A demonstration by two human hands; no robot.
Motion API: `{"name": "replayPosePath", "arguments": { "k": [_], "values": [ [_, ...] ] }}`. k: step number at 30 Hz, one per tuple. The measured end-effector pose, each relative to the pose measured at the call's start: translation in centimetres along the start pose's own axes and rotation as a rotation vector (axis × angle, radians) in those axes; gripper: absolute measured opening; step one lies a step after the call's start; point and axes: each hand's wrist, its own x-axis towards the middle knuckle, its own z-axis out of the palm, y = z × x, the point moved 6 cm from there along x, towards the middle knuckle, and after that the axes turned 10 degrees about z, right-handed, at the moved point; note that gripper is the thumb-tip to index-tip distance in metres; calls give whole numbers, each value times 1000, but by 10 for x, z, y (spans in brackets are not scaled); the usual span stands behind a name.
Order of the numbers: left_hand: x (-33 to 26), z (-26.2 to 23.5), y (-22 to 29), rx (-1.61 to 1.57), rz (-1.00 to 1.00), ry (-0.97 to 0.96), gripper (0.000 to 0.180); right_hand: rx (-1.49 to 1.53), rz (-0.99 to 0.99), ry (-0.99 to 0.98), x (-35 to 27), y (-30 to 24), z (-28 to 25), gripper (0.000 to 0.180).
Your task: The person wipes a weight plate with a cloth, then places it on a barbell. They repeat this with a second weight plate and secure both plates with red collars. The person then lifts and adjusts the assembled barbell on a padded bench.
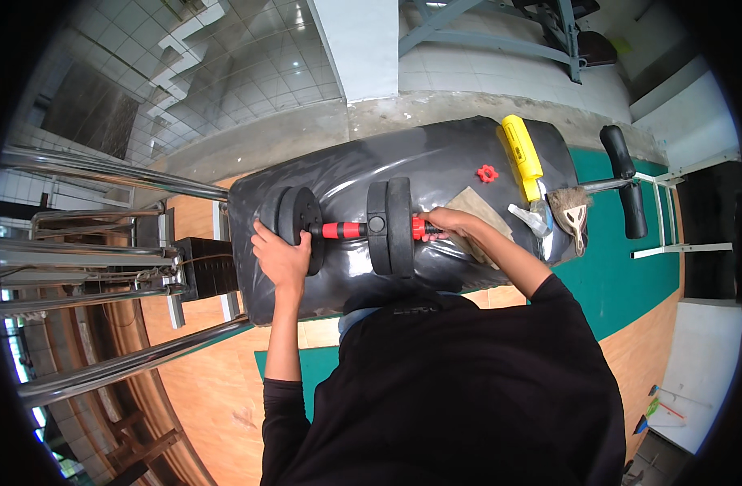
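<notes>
Dumbbell (pixel 355 229) lying across black padded bench (pixel 444 154). Left hand (pixel 280 257) wrapped over left plates. Right hand (pixel 445 222) gripping red right end. Red nut (pixel 488 173) lying far right.

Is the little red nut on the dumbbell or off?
Off. The red nut lies alone on the black bench, apart from the dumbbell.

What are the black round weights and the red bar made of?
The black weight plates look like matte plastic or rubber-coated, dull with little shine. The red bar looks like smooth plastic or a rubber sleeve, faintly glossy. What is underneath cannot be told.
</notes>
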Motion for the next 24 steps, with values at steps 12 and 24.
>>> {"name": "replayPosePath", "arguments": {
  "k": [12,24],
  "values": [
    [-1,-1,1,-24,-10,3,90,-938,-866,652,-74,-25,14,47],
    [-1,2,1,-3,21,29,90,-361,-409,425,-27,-3,3,50]
  ]
}}
